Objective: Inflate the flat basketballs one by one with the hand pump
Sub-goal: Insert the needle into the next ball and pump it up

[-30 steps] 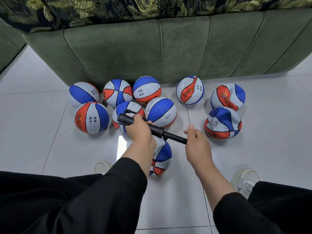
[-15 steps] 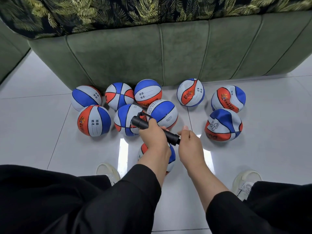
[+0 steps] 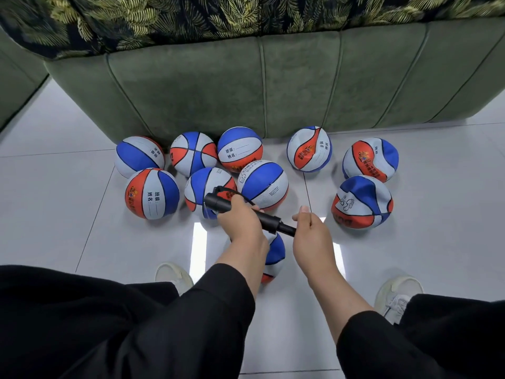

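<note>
Gripping the black hand pump (image 3: 247, 210) around its barrel, the left hand (image 3: 240, 224) holds it above a partly hidden basketball (image 3: 276, 254) on the near floor (image 3: 68, 242); the right hand (image 3: 314, 236) clasps the pump's right-end handle.

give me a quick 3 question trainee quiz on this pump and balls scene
1. True or false: the left hand grips the pump.
2. Which ball looks dented? A) the ball at the far right by the sofa B) the orange-and-blue ball at far left
3. Fill in: the right hand holds the pump's ____ end.

Key: 1 true; 2 A; 3 handle (rod) end.
</note>
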A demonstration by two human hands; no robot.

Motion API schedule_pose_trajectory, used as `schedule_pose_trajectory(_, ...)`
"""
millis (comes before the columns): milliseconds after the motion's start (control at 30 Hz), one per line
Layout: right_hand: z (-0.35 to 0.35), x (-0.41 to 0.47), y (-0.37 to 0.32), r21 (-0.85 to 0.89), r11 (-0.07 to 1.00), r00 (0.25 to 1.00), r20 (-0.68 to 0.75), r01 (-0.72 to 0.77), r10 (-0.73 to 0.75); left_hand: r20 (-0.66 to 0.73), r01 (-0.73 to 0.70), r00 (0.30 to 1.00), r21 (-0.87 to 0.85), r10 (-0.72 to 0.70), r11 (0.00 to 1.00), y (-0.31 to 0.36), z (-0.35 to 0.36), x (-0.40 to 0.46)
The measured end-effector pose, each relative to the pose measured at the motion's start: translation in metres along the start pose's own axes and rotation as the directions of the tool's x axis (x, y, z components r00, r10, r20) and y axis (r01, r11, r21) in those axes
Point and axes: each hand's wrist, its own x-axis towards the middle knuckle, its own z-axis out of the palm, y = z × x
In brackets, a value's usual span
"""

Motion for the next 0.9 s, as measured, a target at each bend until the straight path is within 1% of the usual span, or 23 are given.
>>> schedule_pose_trajectory(100,0.006,-0.002,-0.002,0.029,1.000,1.000,0.000,-0.003,0.003,0.048,-0.055,0.997,0.040,0.053,0.998,-0.004,0.010,-0.012)
schedule_pose_trajectory(200,0.007,-0.005,-0.002,0.067,0.998,1.000,-0.001,-0.014,0.014,0.079,-0.066,0.995,0.054,0.062,0.996,-0.004,0.013,-0.015)
schedule_pose_trajectory(333,0.003,-0.004,-0.006,0.059,0.998,0.999,0.033,-0.002,0.000,0.061,-0.041,0.997,0.064,0.037,0.997,-0.001,0.008,-0.010)
schedule_pose_trajectory(500,-0.010,0.004,0.005,0.064,0.998,1.000,0.004,-0.022,0.022,0.011,-0.025,1.000,0.034,0.025,0.999,0.018,0.001,0.015)
schedule_pose_trajectory(600,-0.010,0.002,0.008,0.053,0.998,0.999,0.012,-0.046,0.045,-0.007,-0.030,1.000,0.037,0.030,0.999,0.024,-0.002,0.019)
schedule_pose_trajectory(733,-0.006,-0.003,0.003,0.006,1.000,1.000,0.013,-0.021,0.021,0.027,-0.026,0.999,0.039,0.025,0.999,0.009,-0.001,0.009)
schedule_pose_trajectory(900,0.003,-0.005,-0.005,0.010,1.000,0.999,0.034,0.016,-0.017,0.062,-0.049,0.997,0.059,0.045,0.997,-0.002,0.006,-0.010)
